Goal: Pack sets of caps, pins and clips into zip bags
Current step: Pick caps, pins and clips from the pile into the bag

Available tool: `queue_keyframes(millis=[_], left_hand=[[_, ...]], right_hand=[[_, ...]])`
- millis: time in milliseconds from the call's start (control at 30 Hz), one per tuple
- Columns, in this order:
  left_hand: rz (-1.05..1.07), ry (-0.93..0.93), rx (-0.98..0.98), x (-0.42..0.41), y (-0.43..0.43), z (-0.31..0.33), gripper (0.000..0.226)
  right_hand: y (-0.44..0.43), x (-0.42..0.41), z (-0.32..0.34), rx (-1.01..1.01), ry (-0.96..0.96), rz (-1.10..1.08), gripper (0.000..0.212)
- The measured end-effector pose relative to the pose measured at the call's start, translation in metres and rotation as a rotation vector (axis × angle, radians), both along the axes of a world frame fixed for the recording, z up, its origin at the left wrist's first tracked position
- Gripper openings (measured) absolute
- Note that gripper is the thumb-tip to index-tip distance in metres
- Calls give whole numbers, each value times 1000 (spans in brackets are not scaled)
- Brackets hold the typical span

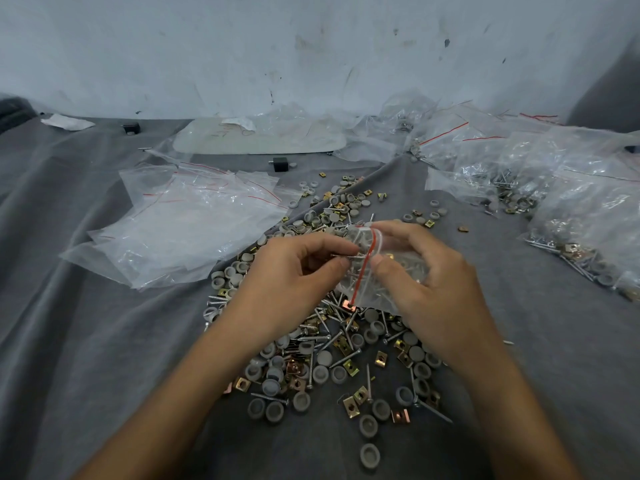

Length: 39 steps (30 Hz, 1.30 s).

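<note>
Head view, near edge: grey caps (369,455), brass clips (350,404) and screws (346,358) lie loose in a heap on grey cloth (104,341); above the heap, the left hand (294,275) pinches a few screws at the mouth of a small zip bag (375,294); the right hand (429,271) pinches the bag's red-lined rim, fingers curled behind it; film looks thin, limp and slippery, and screw points could pierce it, so the stiffer zip strip is the likely best hold; beyond, left, empty zip bags (194,230); right, filled bags (571,202).
</note>
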<state>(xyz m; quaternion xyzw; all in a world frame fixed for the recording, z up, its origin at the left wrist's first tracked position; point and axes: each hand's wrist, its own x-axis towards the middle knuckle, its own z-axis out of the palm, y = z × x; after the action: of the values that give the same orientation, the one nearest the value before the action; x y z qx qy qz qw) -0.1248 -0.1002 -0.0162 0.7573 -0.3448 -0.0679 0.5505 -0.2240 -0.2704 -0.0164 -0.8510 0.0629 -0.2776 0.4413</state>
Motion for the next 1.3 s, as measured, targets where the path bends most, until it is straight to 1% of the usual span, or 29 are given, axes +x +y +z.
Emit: queue_keyframes(millis=[133, 400, 500, 533, 633, 700, 767, 833, 900, 967, 1033, 1100, 1200, 1300], left_hand=[[10, -31, -25, 1, 0, -2, 19], [31, -145, 30, -1, 0, -1, 21], [34, -160, 66, 0, 0, 1, 33], [49, -164, 61, 1, 1, 1, 34], [146, -187, 50, 4, 5, 2, 16], [170, -241, 184, 7, 10, 2, 6], [75, -287, 430, 6, 13, 2, 6], [-26, -352, 660, 2, 12, 0, 17], [-65, -415, 809, 0, 10, -3, 36], [-51, -451, 878, -1, 9, -6, 46], [-30, -479, 926, -1, 9, -7, 49], [-27, -484, 950, -1, 8, -8, 44], [-37, -484, 927, -2, 7, -7, 31], [-67, -466, 904, 1, 9, -7, 27]], right_hand=[[1, 0, 1, 0, 6, 2, 31], [1, 0, 2, -4, 13, 0, 32], [1, 0, 2, 12, 1, -4, 30], [2, 0, 3, 26, -8, -8, 30], [2, 0, 4, 55, -54, -55, 31], [0, -1, 4, 71, -93, -94, 30], [-2, -1, 4, 99, -116, -116, 29], [-2, -1, 3, 107, -117, -120, 28], [-2, 0, 4, 116, -104, -112, 29], [-1, 0, 4, 116, -95, -108, 29], [-1, 0, 4, 104, -93, -108, 29], [-1, 0, 4, 93, -83, -106, 28], [-1, -1, 4, 94, -70, -96, 28], [0, -1, 4, 81, -60, -88, 28]])
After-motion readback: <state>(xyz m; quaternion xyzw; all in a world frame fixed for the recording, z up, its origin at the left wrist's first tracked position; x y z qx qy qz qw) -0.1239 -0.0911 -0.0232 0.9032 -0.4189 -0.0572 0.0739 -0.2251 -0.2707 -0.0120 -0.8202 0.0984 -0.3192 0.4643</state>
